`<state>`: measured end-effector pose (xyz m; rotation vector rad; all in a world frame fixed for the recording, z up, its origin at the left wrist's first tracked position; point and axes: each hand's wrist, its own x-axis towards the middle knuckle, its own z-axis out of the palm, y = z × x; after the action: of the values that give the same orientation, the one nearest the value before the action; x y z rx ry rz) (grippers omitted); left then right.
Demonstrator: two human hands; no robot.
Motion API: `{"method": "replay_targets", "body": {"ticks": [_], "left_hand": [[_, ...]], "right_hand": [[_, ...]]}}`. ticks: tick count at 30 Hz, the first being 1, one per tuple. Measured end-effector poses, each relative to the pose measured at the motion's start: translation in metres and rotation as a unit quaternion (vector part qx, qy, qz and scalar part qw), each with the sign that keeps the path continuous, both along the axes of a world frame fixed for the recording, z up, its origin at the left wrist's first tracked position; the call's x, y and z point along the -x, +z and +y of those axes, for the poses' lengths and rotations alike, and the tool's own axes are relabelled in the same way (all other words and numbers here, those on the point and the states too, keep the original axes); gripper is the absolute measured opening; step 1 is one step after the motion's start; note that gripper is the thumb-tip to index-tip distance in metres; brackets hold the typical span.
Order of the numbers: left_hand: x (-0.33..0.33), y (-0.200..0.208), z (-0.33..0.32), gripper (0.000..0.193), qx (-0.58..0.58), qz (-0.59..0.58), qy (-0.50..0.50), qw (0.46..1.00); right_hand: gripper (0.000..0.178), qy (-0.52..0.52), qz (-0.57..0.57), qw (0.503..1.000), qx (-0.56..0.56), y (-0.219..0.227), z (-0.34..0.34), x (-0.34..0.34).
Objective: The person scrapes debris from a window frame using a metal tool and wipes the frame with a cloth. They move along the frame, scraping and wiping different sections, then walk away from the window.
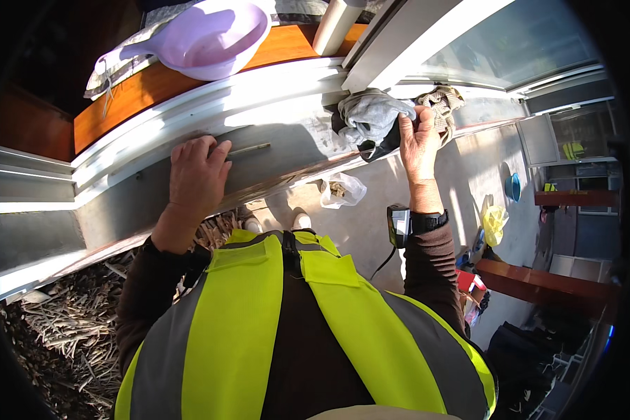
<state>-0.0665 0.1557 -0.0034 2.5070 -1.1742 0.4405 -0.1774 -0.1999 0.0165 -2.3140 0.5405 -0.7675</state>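
Note:
My left hand [199, 168] rests on the grey window sill [294, 140], its bent fingers slightly apart. A thin pale stick [252, 148] lies along the sill and runs up to this hand; whether the fingers touch it is hidden. Farther right, my right hand [420, 147] is closed at the edge of a bunched light-grey cloth [371, 115], pinching it between thumb and fingers. Just beyond that hand is a beige knitted cloth [442, 105]. Something dark shows beneath the grey cloth.
A lilac plastic dipper [213, 42] sits on the orange wooden ledge [287, 45] behind the white window frame. Dry sticks [70, 329] are heaped at lower left. On the floor are a white plastic bag [343, 190], a yellow bag [495, 224] and a blue basin [513, 187].

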Motion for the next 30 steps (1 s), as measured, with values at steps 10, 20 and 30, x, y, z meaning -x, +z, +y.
{"method": "replay_targets", "body": {"ticks": [10,20,30], "left_hand": [[0.022,0.041,-0.037,0.051,0.168,0.352,-0.15,0.908],[0.052,0.057,-0.064,0.077,0.401,0.418,-0.18,0.795],[0.086,0.078,0.056,0.054,0.615,0.356,0.003,0.704]], "right_hand": [[0.009,0.218,-0.189,0.914,-0.284,0.056,0.02,0.006],[0.017,0.516,-0.015,0.823,-0.237,0.065,0.122,-0.026],[0.027,0.497,-0.016,0.867,0.033,0.014,0.149,-0.069]]}}
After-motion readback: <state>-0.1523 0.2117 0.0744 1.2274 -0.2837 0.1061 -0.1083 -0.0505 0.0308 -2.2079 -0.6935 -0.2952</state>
